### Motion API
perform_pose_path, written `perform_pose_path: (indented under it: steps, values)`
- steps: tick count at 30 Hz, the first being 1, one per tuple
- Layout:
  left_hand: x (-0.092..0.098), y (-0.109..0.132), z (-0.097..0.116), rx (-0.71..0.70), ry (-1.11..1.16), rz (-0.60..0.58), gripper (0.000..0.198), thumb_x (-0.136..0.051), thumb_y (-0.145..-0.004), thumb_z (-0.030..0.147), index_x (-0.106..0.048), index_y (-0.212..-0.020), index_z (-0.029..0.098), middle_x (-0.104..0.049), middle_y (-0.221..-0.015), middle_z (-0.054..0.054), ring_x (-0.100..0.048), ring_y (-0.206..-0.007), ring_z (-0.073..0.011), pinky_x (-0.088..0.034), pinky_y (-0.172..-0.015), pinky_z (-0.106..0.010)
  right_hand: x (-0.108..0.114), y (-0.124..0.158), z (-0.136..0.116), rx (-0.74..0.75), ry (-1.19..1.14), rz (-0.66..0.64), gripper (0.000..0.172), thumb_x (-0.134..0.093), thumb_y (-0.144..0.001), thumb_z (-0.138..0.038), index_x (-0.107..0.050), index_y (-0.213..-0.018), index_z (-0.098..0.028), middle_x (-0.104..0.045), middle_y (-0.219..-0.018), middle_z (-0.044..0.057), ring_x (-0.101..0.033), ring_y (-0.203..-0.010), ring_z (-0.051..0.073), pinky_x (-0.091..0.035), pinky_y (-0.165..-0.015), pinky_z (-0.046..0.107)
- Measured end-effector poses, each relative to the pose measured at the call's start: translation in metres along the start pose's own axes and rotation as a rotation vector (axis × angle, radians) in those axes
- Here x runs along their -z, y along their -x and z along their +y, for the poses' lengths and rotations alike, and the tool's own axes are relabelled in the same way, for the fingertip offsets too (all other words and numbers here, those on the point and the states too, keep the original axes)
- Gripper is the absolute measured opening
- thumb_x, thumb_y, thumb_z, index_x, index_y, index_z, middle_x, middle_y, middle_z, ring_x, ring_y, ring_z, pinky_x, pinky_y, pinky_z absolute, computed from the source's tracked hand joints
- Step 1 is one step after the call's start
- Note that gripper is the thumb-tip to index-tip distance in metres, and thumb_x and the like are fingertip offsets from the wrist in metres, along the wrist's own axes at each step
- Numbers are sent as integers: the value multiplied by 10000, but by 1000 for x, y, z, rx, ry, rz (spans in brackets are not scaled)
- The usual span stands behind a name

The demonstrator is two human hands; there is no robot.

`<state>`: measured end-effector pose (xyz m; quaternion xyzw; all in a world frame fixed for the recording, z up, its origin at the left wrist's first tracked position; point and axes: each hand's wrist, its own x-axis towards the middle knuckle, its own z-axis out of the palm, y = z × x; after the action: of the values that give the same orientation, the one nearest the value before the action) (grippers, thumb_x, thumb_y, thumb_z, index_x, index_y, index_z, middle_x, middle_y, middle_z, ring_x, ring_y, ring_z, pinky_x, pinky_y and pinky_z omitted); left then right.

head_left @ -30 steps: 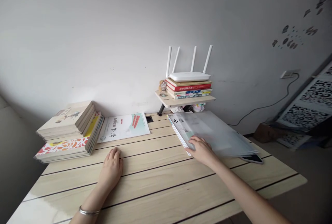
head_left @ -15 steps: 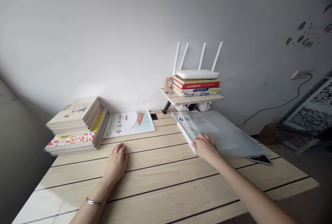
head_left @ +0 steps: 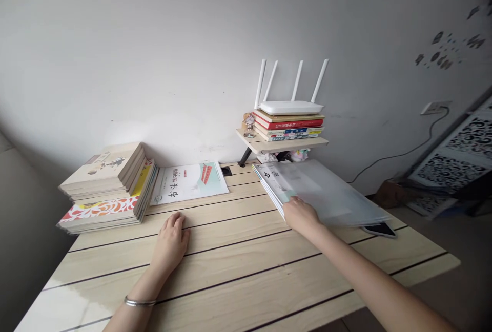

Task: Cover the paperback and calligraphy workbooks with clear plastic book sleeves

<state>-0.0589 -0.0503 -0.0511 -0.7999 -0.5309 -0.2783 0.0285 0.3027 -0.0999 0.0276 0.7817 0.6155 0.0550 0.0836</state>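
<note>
My left hand [head_left: 171,242] lies palm down on the wooden table, holding nothing, its fingers relaxed; a metal bangle [head_left: 139,302] circles the wrist. My right hand [head_left: 302,214] is at the near left corner of a translucent plastic folder [head_left: 338,196], with its fingers curled in and closed at the folder's edge; the fingertips are mostly hidden. Beneath the folder are booklets, the top one a white booklet [head_left: 267,172] with black characters. Under the folder's right corner a dark phone-like object [head_left: 380,230] sticks out.
At the left stands a stack of books [head_left: 111,168], beside a flat workbook [head_left: 188,183]. A raised shelf [head_left: 284,144] carries several books [head_left: 295,124], a white router [head_left: 292,107] and a small figurine [head_left: 248,122]. The table's right edge drops to the floor.
The view has shifted slightly. My right hand's fingers, spread over the folder before, are now curled in at its edge. My left hand stays in place on the table.
</note>
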Motion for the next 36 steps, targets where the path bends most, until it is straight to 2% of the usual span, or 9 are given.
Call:
perform_pose_path:
  steps: [4, 8, 13, 16, 20, 23, 26, 30, 36]
  values:
    - [0, 0, 1, 4, 1, -5, 341, -426, -849, 291, -594, -1098, 127, -553, -1220, -155, -510, -1127, -296, -448, -926, -457, 6, -9, -8, -15, -21, -8, 281, -504, -748, 19, -709, -906, -90, -686, -902, 202, -660, -892, 265, -468, -695, 308]
    - [2, 0, 2, 12, 3, -11, 335, -426, -848, 279, -589, -1103, 135, -555, -1217, -147, -512, -1121, -290, -451, -919, -456, 3, -18, -7, -42, -45, 31, 237, -496, -786, -23, -710, -860, -95, -702, -852, 201, -681, -844, 266, -475, -679, 316]
    - [5, 0, 4, 38, -2, -43, 352, -433, -840, 271, -586, -1113, 111, -552, -1228, -155, -506, -1132, -297, -437, -939, -453, 3, -18, 2, -34, -67, 129, 293, -404, -830, -32, -686, -896, -77, -694, -911, 210, -675, -870, 259, -460, -669, 296]
    - [5, -1, 5, 45, 9, -32, 342, -436, -836, 274, -591, -1110, 141, -552, -1230, -145, -510, -1133, -289, -437, -935, -457, 11, -12, 8, -48, -82, 205, 305, -359, -884, -116, -660, -927, -88, -681, -957, 189, -662, -872, 252, -437, -654, 284]
    - [3, -1, 3, 43, 24, -25, 350, -429, -838, 297, -597, -1092, 124, -552, -1223, -159, -513, -1128, -296, -441, -931, -459, 22, -7, 20, -120, -229, 307, 332, -323, -918, -216, -647, -925, -143, -693, -929, 131, -649, -801, 214, -386, -627, 264]
    - [2, -1, 0, 39, 50, -8, 343, -437, -827, 302, -603, -1077, 135, -562, -1209, -152, -518, -1124, -296, -435, -942, -469, 31, -5, 31, -154, -380, 311, 318, -337, -908, -228, -646, -943, -166, -703, -868, 100, -623, -760, 195, -359, -625, 253]
    - [3, -4, 1, 51, 113, 14, 312, -455, -811, 306, -626, -1021, 152, -581, -1170, -140, -538, -1096, -285, -433, -951, -471, 41, 1, 34, -104, -494, 294, 299, -349, -896, -234, -644, -894, -186, -691, -795, 66, -592, -710, 177, -349, -614, 239]
    - [16, -9, 12, 134, 285, 31, 321, -423, -835, 362, -656, -918, 157, -605, -1087, -129, -588, -1007, -252, -467, -920, -435, 50, 18, 10, -56, -580, 244, 264, -360, -888, -224, -615, -835, -183, -680, -787, 67, -587, -703, 169, -345, -596, 231]
    - [33, -9, 33, 215, 610, -32, 377, -409, -856, 477, -646, -908, 189, -631, -1024, -101, -634, -880, -207, -543, -740, -345, 41, 53, -57, -25, -517, 226, 231, -362, -901, -178, -574, -808, -173, -678, -759, 79, -624, -710, 178, -363, -585, 238]
